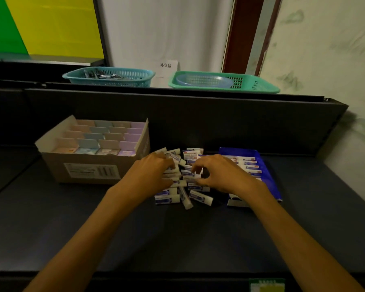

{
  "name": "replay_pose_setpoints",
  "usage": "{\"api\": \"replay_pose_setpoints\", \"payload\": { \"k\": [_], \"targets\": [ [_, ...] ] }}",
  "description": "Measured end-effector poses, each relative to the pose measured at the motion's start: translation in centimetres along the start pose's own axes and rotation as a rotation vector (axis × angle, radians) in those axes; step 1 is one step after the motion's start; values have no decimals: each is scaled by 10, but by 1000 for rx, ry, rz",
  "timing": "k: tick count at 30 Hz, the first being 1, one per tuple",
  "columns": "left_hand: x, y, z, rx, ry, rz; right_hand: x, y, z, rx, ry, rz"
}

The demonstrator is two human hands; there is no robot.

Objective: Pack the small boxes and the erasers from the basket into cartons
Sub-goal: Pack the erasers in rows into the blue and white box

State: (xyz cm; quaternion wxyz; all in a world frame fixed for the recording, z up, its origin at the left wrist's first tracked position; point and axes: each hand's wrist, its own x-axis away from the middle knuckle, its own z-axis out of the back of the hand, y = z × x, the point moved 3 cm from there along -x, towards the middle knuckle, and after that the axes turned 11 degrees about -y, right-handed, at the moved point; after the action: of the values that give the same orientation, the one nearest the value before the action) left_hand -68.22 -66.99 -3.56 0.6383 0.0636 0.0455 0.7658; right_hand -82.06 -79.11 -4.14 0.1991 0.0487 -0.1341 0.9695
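A loose pile of white erasers with blue sleeves (183,186) lies on the dark table between two cartons. My left hand (154,171) lies on the pile's left side, its fingers curled over several erasers. My right hand (215,173) hovers over the pile's right side and pinches one eraser between thumb and fingers. A blue carton (266,169) to the right holds a row of erasers. A brown carton (93,163) on the left is filled with small pastel boxes in rows.
On the ledge behind the dark partition stand a teal basket (109,76) with dark items and a green basket (223,82) holding a pale plate. A paper sign stands between them. Bare dark table stretches in front of the pile.
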Motion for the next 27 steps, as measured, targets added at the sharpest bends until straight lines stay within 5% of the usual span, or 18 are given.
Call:
{"api": "replay_pose_setpoints", "payload": {
  "k": [10,27],
  "targets": [
    [-8,7,-10,72,-167,-112,7,-2,-9,-29,-87,-43],
    [-15,2,-6,131,-129,-109,12,10,7,-172,1,-16]
  ]
}}
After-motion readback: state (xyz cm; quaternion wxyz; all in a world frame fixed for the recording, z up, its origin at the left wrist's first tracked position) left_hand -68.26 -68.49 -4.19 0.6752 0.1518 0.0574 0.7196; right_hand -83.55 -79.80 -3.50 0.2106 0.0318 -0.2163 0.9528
